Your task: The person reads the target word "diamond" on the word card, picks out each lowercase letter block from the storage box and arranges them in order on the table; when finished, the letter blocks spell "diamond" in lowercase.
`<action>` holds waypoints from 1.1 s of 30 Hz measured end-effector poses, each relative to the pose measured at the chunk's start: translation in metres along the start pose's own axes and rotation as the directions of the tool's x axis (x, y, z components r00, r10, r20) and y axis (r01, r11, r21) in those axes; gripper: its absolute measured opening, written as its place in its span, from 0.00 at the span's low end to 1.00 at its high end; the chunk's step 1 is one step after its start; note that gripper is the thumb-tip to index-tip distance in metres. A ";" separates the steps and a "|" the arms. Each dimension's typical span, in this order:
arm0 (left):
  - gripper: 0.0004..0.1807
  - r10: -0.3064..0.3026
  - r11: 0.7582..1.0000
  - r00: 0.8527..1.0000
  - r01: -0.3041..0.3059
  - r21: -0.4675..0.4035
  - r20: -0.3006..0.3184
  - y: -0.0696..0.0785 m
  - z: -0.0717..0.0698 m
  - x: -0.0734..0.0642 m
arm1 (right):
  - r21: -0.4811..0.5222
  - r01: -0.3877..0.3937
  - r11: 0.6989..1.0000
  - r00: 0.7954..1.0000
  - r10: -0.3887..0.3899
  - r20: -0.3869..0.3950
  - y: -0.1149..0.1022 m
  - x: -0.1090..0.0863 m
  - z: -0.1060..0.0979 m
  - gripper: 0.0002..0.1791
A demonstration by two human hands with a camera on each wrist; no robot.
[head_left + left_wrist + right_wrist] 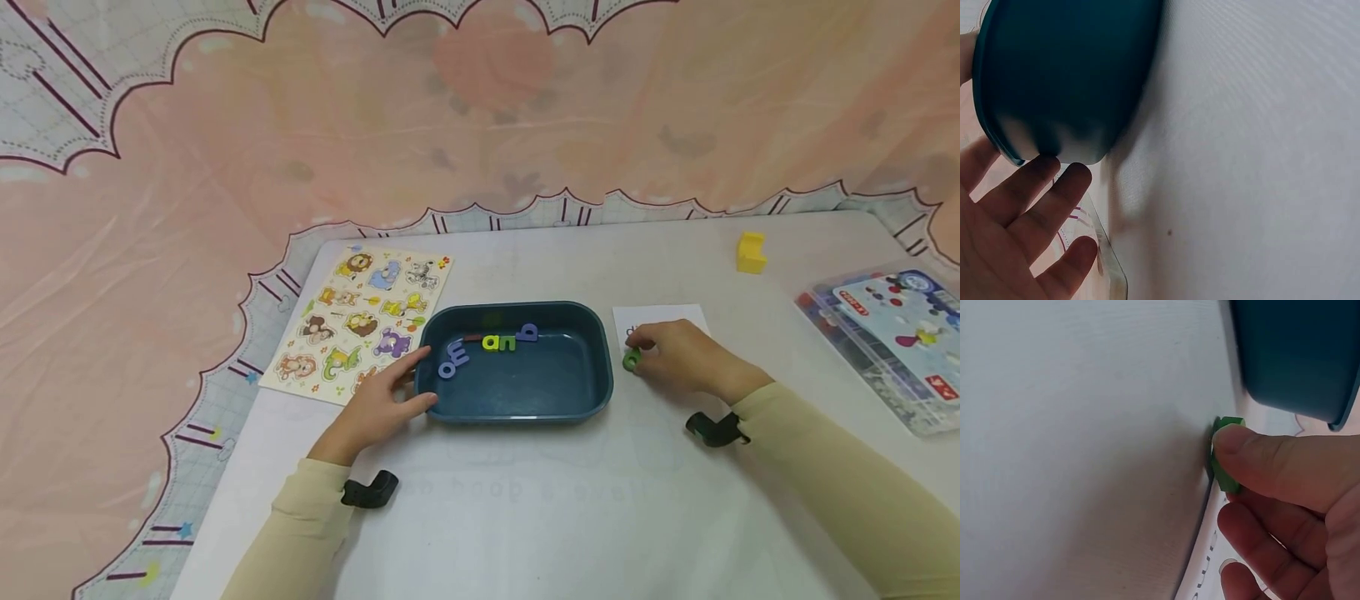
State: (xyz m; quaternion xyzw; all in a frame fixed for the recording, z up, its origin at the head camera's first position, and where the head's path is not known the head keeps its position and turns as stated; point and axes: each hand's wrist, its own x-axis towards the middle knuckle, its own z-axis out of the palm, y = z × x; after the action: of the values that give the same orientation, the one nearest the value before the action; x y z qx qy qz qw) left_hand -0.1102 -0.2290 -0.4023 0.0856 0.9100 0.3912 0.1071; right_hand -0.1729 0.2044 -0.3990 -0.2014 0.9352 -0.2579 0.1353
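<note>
Nearest, above a white-covered table [525,533]: 2 beige fabric sleeves [288,533], with a small black device [371,490] at each wrist. Just beyond, resting a left hand [378,408], fingers spread wide, against the left end of a dark teal, rounded rectangular tray [525,383], touching rim and outer wall.

To the right, pinching narrowly between thumb and fingers of a right hand [686,354] a small green plastic letter [1230,481]. Held just right of the tray, beside the near left part of a white printed paper card [660,313], partly covered by the same hand. Cannot tell which letter, nor whether touching the table.

Inside the tray, toward its left and far sides: 6 small plastic pieces, namely a purple o [446,369], a tilted purple m [458,353], a reddish-brown piece [472,337] too small to read, a yellow a [491,342], a green n [507,342] and a purple rounded letter [527,332].

Behind the left hand, lying flat, a cream sheet of cartoon animal stickers [375,312]. Far right, a clear plastic case with a colourful label [892,342]. Farther back, a yellow L-shaped block [751,252]. Farthest, hanging behind the table, a peach patterned cloth [525,142] with scalloped white borders.
</note>
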 end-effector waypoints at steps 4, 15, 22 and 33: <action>0.39 0.004 1.000 1.000 -0.004 -0.006 0.001 -0.002 0.001 0.000 | -0.018 0.005 1.000 1.000 -0.005 0.007 0.000 0.001 0.002 0.15; 0.42 0.002 0.999 1.000 -0.001 -0.041 0.018 -0.003 -0.001 0.002 | -0.019 0.011 1.000 1.000 -0.011 0.012 0.000 0.000 0.006 0.15; 0.41 -0.031 0.993 0.999 0.033 -0.114 0.023 -0.007 0.000 0.009 | -0.025 0.012 1.000 1.000 -0.012 0.008 -0.001 -0.001 0.007 0.16; 0.40 -0.040 0.981 0.999 0.044 -0.191 0.023 -0.010 0.003 0.011 | -0.027 -0.016 1.000 1.000 0.016 0.011 -0.004 -0.002 0.004 0.17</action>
State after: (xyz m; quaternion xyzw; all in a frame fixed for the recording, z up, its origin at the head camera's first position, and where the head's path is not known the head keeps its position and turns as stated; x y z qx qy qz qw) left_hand -0.1206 -0.2308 -0.4134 0.0594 0.8688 0.4736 0.1315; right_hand -0.1682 0.1999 -0.3999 -0.1971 0.9394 -0.2430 0.1398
